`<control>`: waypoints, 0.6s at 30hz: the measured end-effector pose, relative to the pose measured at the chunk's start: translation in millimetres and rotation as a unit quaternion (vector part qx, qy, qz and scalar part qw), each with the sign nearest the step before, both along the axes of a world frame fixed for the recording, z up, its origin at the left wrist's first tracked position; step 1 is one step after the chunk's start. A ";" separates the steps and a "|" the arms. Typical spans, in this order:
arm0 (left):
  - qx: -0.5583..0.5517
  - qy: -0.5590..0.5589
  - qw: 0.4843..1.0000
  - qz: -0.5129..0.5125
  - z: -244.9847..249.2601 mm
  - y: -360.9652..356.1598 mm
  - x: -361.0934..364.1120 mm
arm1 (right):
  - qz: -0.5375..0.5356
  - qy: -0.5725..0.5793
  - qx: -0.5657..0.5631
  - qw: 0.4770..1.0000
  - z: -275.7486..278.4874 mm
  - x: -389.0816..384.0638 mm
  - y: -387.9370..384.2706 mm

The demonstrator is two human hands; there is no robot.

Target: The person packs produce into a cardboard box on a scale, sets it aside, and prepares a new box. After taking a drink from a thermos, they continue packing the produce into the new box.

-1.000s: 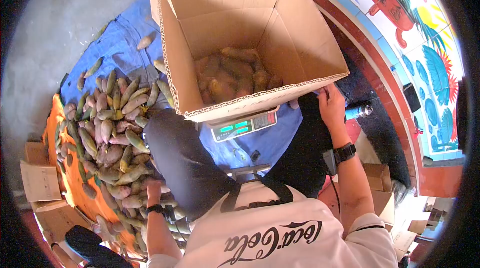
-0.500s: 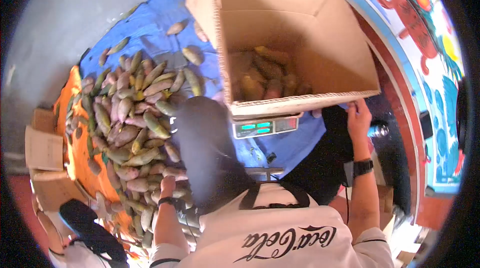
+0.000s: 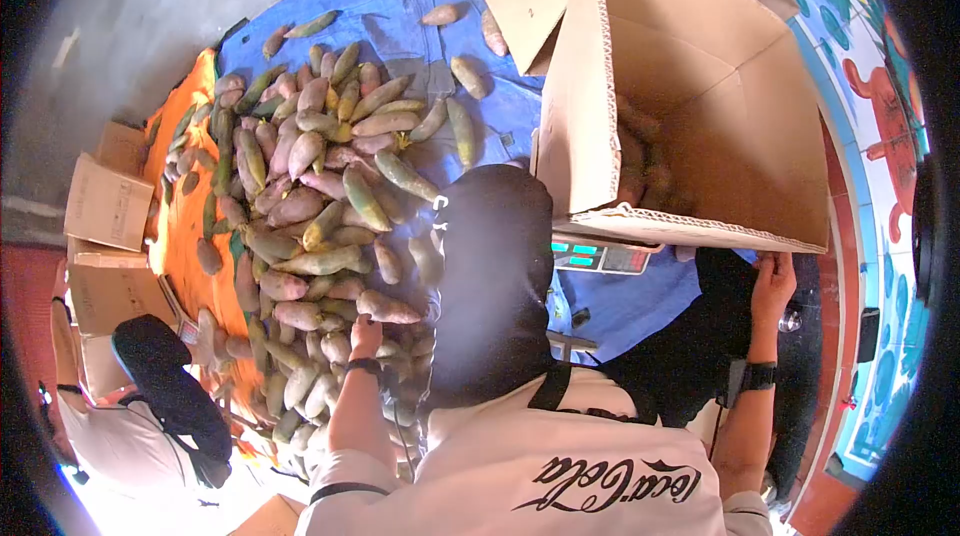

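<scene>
My left hand (image 3: 366, 336) is closed at the end of a pinkish sweet potato (image 3: 390, 308) on the near side of a large pile of sweet potatoes (image 3: 310, 176). My right hand (image 3: 773, 286) has its fingers closed on the near right rim of a big open cardboard box (image 3: 730, 226). Inside the box, several sweet potatoes (image 3: 640, 161) lie in shadow, partly hidden by its left wall. Beneath the box sits a digital scale (image 3: 600, 256) with lit green displays.
A blue tarp (image 3: 400, 11) and an orange sheet (image 3: 190, 226) lie under the pile. Another person (image 3: 130, 436) is at the lower left, near cardboard boxes (image 3: 110, 201). My knee (image 3: 495, 256) stands between pile and box. A painted wall (image 3: 890, 136) runs along the right.
The view has swung, so the pile and box appear farther right and higher. The box seems tilted more, hiding some of its contents. Both hands keep their places at the sweet potato and rim.
</scene>
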State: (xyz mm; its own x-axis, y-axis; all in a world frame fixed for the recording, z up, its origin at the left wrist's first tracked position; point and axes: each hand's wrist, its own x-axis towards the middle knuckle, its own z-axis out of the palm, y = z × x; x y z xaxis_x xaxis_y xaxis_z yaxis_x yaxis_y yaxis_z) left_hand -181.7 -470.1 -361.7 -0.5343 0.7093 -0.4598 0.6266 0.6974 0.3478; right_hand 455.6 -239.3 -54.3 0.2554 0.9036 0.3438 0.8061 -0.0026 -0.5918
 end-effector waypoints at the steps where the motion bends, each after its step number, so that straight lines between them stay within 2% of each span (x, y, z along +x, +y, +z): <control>1: -0.003 -0.001 1.000 0.004 5.8 2.5 1.6 | -0.004 0.003 -0.006 1.000 -0.5 0.4 0.4; 3: -0.052 -0.008 0.997 0.063 20.8 8.3 8.9 | 0.008 0.019 -0.002 1.000 -1.9 2.4 0.3; 4: -0.050 -0.019 0.997 0.054 5.5 3.1 1.7 | 0.012 -0.007 0.012 1.000 -0.7 2.7 0.3; 7: -0.035 -0.019 0.996 0.074 4.8 2.9 2.3 | 0.012 -0.048 0.009 0.999 -5.2 13.4 1.1; 8: -0.044 0.016 0.999 0.008 3.9 2.1 1.3 | 0.006 -0.061 -0.006 0.998 -3.0 13.1 1.3; 11: -0.063 0.008 0.996 0.065 1.7 13.2 -0.2 | -0.014 -0.067 -0.025 0.997 5.2 1.0 -1.5; 15: -0.074 0.023 0.997 0.011 21.7 31.4 5.8 | -0.008 -0.053 0.027 0.998 -4.5 11.2 -1.9; 16: -0.083 0.001 0.995 0.048 15.0 34.0 2.3 | -0.010 -0.063 0.005 0.998 -3.1 12.6 -2.9; 17: -0.112 -0.026 0.992 0.048 37.2 47.7 7.0 | -0.013 -0.071 -0.017 0.997 -3.6 13.2 -3.1; 18: -0.107 -0.030 0.992 0.060 35.9 52.7 6.4 | -0.040 -0.093 -0.044 0.994 -6.9 22.2 -4.0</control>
